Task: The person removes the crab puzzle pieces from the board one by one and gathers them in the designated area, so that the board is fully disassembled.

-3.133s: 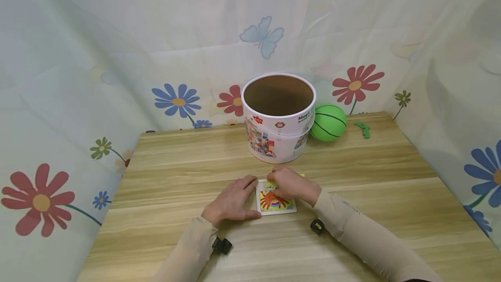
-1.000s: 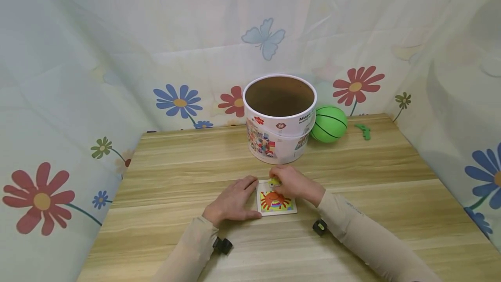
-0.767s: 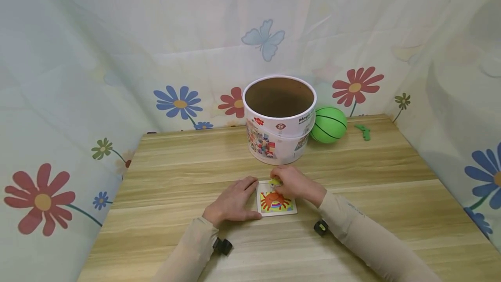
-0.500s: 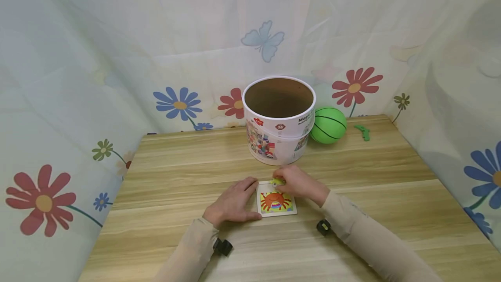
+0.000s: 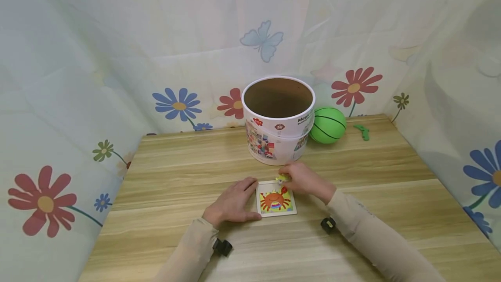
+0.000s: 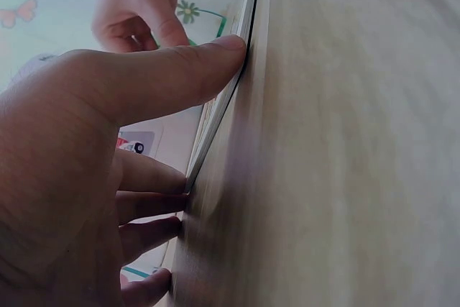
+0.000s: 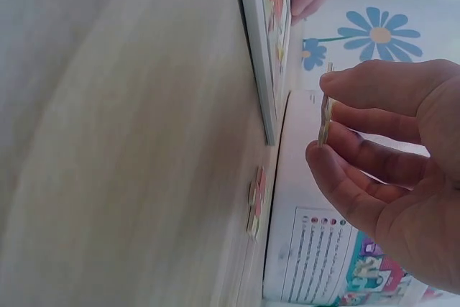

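Note:
A small square crab puzzle [image 5: 275, 204] in a white frame lies flat on the wooden table. Its upper part shows a bare pale area. My left hand [image 5: 231, 201] rests at its left edge, thumb by the near corner and fingers by the far one, also touching the frame [image 6: 215, 116] in the left wrist view. Just above the puzzle's far edge, my right hand [image 5: 307, 182] pinches a yellow puzzle piece [image 5: 282, 178] between thumb and fingertip. The right wrist view shows this thin piece [image 7: 325, 116] edge-on, clear of the board. A loose puzzle piece [image 7: 256, 203] lies on the table beyond it.
Behind the puzzle stands a large white bucket [image 5: 270, 138] with printed pictures. A green ball [image 5: 328, 125] touches its right side. Farther right lies a small green curved object [image 5: 364, 132]. Flowered curtains [image 5: 195, 55] enclose the table's back and sides.
My right hand has moved back and to the right with the yellow piece, from over the board to its far edge, baring part of the puzzle. My left hand has stayed put.

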{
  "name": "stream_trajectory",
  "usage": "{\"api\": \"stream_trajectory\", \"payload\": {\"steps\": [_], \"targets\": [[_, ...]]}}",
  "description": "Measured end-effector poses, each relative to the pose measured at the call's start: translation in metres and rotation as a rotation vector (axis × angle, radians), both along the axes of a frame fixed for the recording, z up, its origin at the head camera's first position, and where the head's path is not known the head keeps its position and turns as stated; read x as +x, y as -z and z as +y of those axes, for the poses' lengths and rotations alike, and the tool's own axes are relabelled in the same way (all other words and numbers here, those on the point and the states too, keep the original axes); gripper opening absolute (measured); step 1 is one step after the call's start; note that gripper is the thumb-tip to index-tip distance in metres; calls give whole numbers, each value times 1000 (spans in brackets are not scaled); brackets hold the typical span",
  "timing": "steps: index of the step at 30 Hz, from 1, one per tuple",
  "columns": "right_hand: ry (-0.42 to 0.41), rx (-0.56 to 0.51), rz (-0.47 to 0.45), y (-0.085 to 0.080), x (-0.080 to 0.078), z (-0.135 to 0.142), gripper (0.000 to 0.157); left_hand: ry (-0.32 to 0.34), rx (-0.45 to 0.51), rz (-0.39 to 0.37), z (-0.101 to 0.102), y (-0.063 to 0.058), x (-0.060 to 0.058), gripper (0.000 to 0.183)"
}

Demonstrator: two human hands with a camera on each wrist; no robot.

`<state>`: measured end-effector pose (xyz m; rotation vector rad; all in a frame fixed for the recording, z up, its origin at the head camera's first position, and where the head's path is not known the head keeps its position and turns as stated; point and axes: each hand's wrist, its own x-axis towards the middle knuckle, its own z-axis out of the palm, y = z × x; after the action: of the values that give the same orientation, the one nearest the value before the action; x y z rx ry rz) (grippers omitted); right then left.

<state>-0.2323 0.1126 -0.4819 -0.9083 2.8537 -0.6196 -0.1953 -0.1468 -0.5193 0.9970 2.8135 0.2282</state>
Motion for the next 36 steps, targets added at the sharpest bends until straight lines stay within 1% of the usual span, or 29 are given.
{"api": "stream_trajectory", "payload": {"steps": [4,12,17,26,32,36], "targets": [[16,7,1,0,-1,6,29,1,-3,3,0,0,0,100],[20,16,50,5,-5,20,29,-9,-9,-5,0,-2,0,100],[29,10,60,5,-7,29,28,-12,-10,-10,0,-1,0,100],[68,22,47,1,-7,41,28,-10,-16,-5,0,-3,0,100],[96,44,20,3,-7,49,32,-9,-10,-17,0,-5,1,100],[112,47,20,6,-7,55,32,0,-5,-7,0,-5,2,100]]}}
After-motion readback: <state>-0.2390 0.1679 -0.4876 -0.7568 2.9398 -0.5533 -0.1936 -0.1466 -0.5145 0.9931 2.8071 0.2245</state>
